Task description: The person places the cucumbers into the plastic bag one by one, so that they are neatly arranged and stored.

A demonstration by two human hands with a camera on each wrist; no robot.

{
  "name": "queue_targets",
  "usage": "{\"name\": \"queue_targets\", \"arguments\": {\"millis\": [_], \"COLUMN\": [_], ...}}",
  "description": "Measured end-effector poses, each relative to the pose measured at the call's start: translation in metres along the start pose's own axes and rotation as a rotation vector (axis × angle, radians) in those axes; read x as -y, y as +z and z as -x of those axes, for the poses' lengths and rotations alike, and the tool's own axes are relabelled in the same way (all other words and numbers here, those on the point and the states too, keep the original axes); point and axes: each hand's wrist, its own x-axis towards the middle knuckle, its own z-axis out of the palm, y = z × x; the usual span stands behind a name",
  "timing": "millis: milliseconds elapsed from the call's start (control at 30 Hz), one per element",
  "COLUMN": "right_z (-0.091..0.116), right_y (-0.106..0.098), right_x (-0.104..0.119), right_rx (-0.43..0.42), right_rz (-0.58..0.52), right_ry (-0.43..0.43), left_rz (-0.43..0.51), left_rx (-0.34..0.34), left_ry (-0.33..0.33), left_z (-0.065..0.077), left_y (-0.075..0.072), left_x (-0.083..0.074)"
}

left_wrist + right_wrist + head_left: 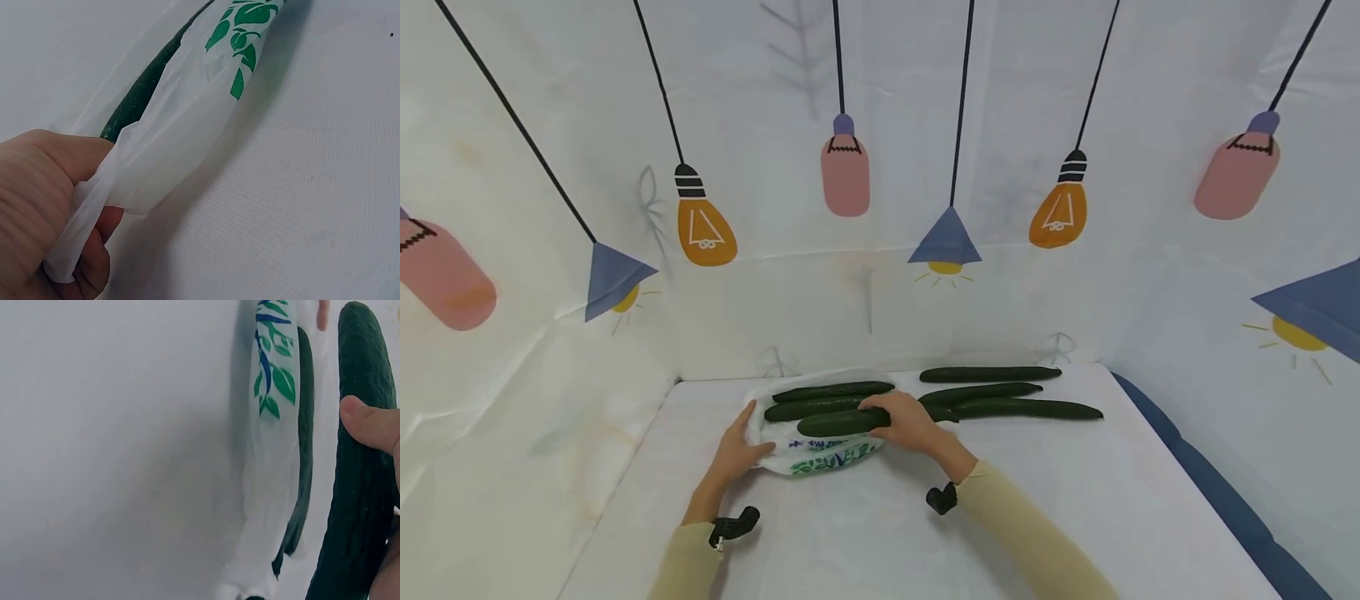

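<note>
My left hand (736, 450) pinches the edge of a white plastic bag (169, 144) printed with green leaves, at the bag's left end. My right hand (906, 421) grips a dark green cucumber (362, 469) around its body, over the bag. Two more cucumbers lie behind it on the bag, a rear one (835, 390) and a nearer one (808, 408). Close up, the left wrist view has a cucumber (140, 97) partly covered by the bag's film. My right hand hides part of the held cucumber in the head view.
Right of the bag, three loose cucumbers lie on the white table (865, 542): one at the back (990, 374), a middle one (992, 392) and a front one (1030, 408). White sheeting (880, 308) with printed lamps stands behind and beside the table.
</note>
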Motion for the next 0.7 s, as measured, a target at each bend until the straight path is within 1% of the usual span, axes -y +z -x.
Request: {"name": "queue_targets", "arguments": {"millis": [133,233,433,500,700], "right_z": [-0.009,-0.017,-0.035,-0.041,-0.057], "right_y": [0.010,0.017,0.026,0.029,0.038], "right_x": [0.006,0.010,0.019,0.021,0.029], "right_rx": [0.012,0.012,0.013,0.013,0.020], "right_rz": [0.011,-0.001,-0.027,-0.016,0.036], "right_ry": [0.005,0.020,0.035,0.034,0.049], "left_rz": [-0.008,-0.014,-0.033,-0.039,-0.050], "left_rx": [0.016,0.010,-0.014,-0.015,-0.021], "left_ry": [-0.024,-0.032,-0.012,-0.003,-0.006], "left_z": [0.000,0.000,0.000,0.001,0.001], "left_y": [0.004,0.005,0.005,0.005,0.006], "left_x": [0.000,-0.001,-0.002,-0.001,0.001]}}
